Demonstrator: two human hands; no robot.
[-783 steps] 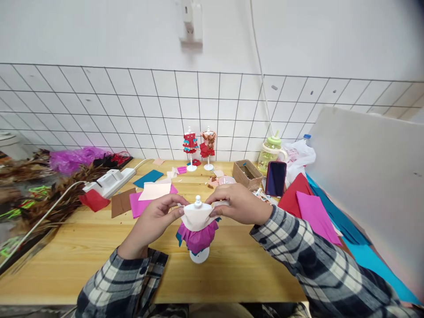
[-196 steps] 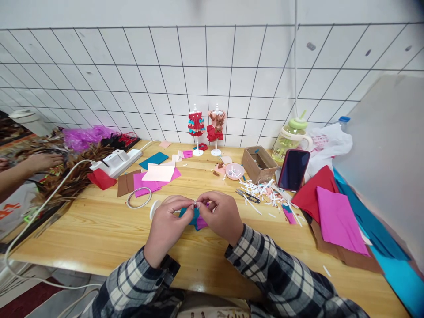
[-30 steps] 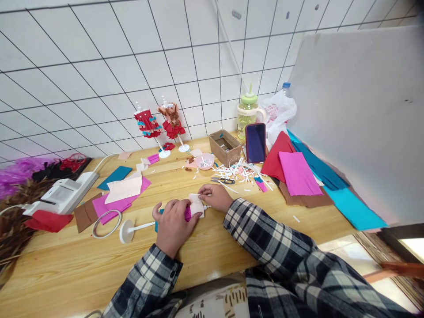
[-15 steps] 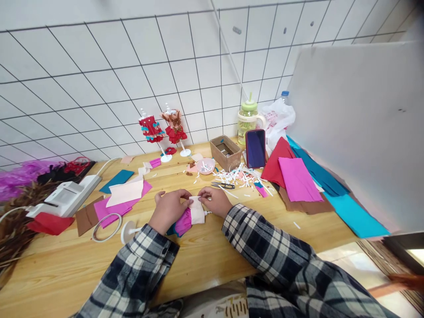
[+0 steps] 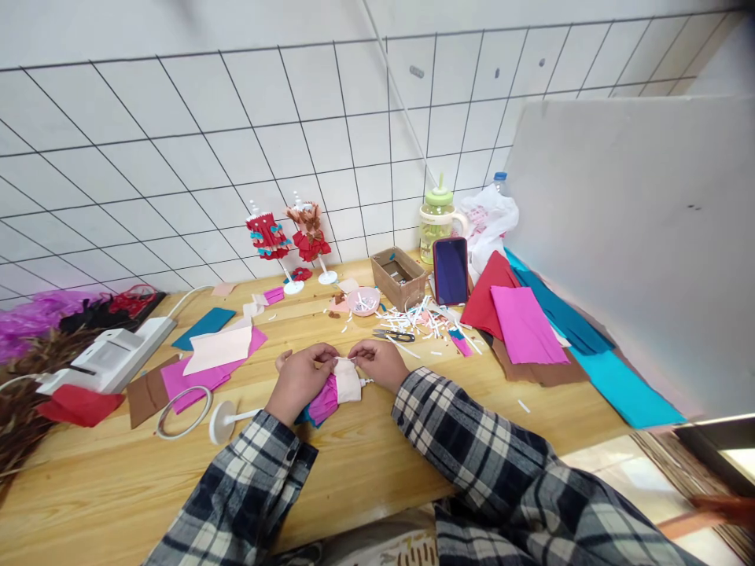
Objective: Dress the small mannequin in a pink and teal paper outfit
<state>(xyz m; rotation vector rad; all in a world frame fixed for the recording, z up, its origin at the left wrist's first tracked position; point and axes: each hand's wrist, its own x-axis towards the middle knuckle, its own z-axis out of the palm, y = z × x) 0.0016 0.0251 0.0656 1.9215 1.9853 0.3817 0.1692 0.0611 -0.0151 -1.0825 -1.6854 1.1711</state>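
A small white stand lies on its side, its round base [image 5: 222, 422] toward the left. Around its upper part sit teal paper [image 5: 307, 417], ruffled magenta paper [image 5: 324, 401] and a cream paper piece [image 5: 348, 384] that looks like crepe. My left hand [image 5: 302, 379] pinches the cream paper's far edge at its left end. At the right end of that same edge, the thumb and finger of my right hand [image 5: 382, 364] are pinched together. A thin white line, strip or paper edge, runs between my fingertips. The stand's twisted tip [image 5: 366, 382] pokes out at the right.
Small scissors [image 5: 394, 336] lie beyond my hands near scattered white strips [image 5: 413, 316], a pink dish [image 5: 362, 302] and a cardboard box [image 5: 399, 277]. Two dressed stands [image 5: 268, 237] stand by the wall. A phone [image 5: 451, 271] leans upright; coloured paper sheets [image 5: 528, 324] lie right.
The view has shifted slightly. My fingertips stay at the cream paper's far edge, where a thin white line now shows between them. The stand remains on its side.
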